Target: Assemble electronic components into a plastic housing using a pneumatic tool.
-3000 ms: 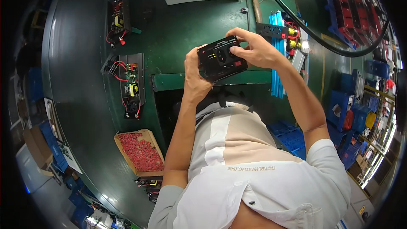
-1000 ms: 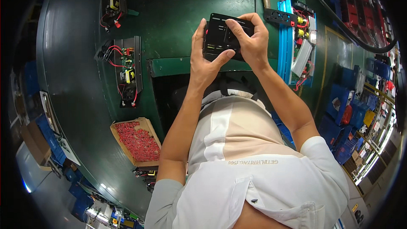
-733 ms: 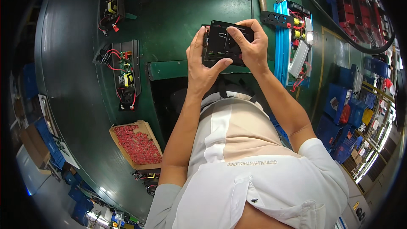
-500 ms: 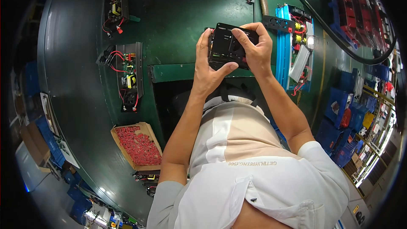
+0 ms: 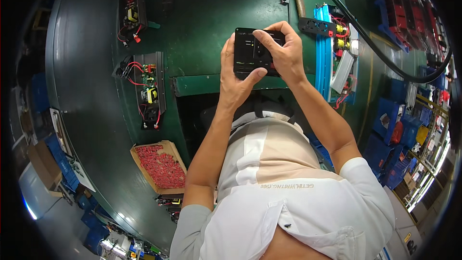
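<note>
Between both hands I hold a flat, black, squarish panel (image 5: 248,50) with small printed marks, above the front edge of the green bench. My left hand (image 5: 234,74) grips its left side, fingers along the edge and thumb across the lower front. From the right, my right hand (image 5: 285,50) wraps around it, thumb lying on its face near the top. The panel's back and several of my fingertips are hidden. To the right lies a blue metal housing (image 5: 323,58) with circuit parts and a black fan plate (image 5: 316,26) at its top.
Two opened circuit units, one nearer (image 5: 150,91) and one farther (image 5: 132,12), lie on the left bench. A cardboard tray (image 5: 180,163) of small red parts sits nearer me. A black cable (image 5: 373,33) arcs over the right side; blue bins (image 5: 385,120) stand beyond.
The panel has turned slightly to sit straighter, its face now more squarely toward me, and has shifted a little left with my hands. Both hands keep their hold.
</note>
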A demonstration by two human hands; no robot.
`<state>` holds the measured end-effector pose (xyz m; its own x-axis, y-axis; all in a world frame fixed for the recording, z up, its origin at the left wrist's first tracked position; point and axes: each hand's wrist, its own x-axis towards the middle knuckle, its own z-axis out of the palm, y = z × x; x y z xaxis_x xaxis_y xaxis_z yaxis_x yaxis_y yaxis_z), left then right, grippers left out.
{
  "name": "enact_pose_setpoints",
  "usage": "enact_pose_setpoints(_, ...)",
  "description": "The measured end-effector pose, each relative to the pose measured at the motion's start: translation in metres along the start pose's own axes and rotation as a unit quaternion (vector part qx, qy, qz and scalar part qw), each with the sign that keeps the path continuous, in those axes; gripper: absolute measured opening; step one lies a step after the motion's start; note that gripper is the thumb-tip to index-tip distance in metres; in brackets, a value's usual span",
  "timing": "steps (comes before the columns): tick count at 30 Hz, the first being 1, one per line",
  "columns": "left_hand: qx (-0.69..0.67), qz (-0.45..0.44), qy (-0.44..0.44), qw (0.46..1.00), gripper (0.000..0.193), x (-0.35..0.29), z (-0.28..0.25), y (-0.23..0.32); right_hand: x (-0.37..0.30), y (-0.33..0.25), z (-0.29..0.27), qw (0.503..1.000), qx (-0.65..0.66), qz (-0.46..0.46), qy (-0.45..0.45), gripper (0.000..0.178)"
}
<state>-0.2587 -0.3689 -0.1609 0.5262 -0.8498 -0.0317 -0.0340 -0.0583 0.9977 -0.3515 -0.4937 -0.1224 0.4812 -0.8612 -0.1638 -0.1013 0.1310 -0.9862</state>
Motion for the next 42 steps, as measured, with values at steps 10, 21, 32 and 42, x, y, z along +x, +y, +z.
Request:
enact_pose_setpoints(10, -0.047, -0.037, 0.053, 0.997, 0.081, -0.001, 0.015, -0.004, 0.002, 0.001, -0.005, 0.999, -0.031, 0.003, 0.003, 0.028)
enact_pose_setpoints(21, -0.087, -0.039, 0.059, 0.994, 0.08, -0.001, 0.019, -0.003, 0.004, 0.009, -0.006, 1.0, -0.016, -0.014, 0.007, 0.027)
enact_pose_setpoints(32, -0.139, -0.065, 0.128, 0.98, 0.078, 0.001, 0.006, 0.023, 0.026, 0.002, 0.022, 0.997, -0.024, -0.022, -0.071, 0.032)
enact_pose_setpoints(42, -0.119, -0.052, 0.123, 0.984, 0.079, 0.006, 0.0, 0.008, 0.03, -0.002, 0.02, 0.994, -0.054, 0.017, -0.097, 0.032)
